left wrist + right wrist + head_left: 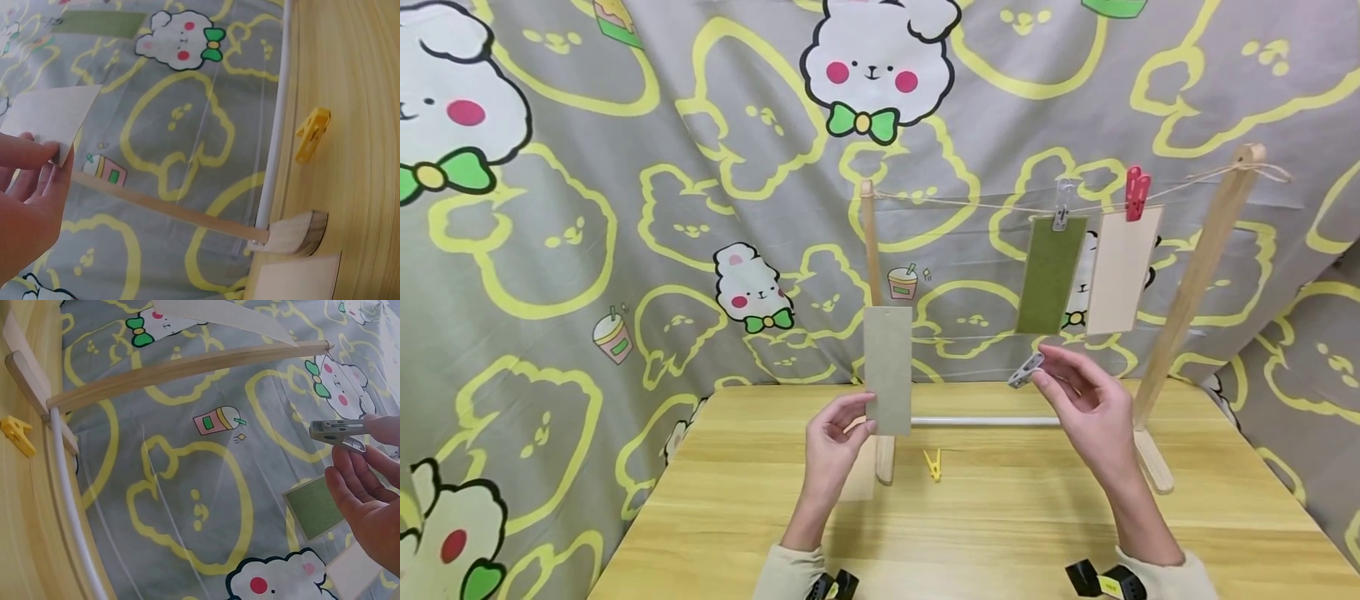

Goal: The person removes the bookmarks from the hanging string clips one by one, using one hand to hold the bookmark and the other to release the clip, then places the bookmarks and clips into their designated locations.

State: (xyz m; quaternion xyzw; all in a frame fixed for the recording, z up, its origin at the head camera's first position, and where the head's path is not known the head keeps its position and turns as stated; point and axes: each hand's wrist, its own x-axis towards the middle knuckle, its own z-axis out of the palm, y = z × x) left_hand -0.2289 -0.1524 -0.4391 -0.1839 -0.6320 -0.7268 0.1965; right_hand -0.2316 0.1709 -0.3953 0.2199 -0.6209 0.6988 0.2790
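My left hand (838,437) pinches a grey-beige card (888,358) near its lower left edge and holds it upright in front of the left post. A small hole shows at the card's top. Between thumb and fingers, my right hand (1090,408) grips a grey clothespin (1026,370), below the hanging cards. A green card (1051,275) hangs from the string (970,202) by a clear clothespin (1062,206). Beside it a cream card (1123,271) hangs by a red clothespin (1137,193). On the table lies a yellow clothespin (933,465).
Wooden posts stand left (871,242) and right (1198,283), the string tied between their tops. A white rod (985,421) runs low between them. Another pale card (297,278) lies on the table (737,500) by the left post's foot. A patterned curtain (595,292) hangs behind.
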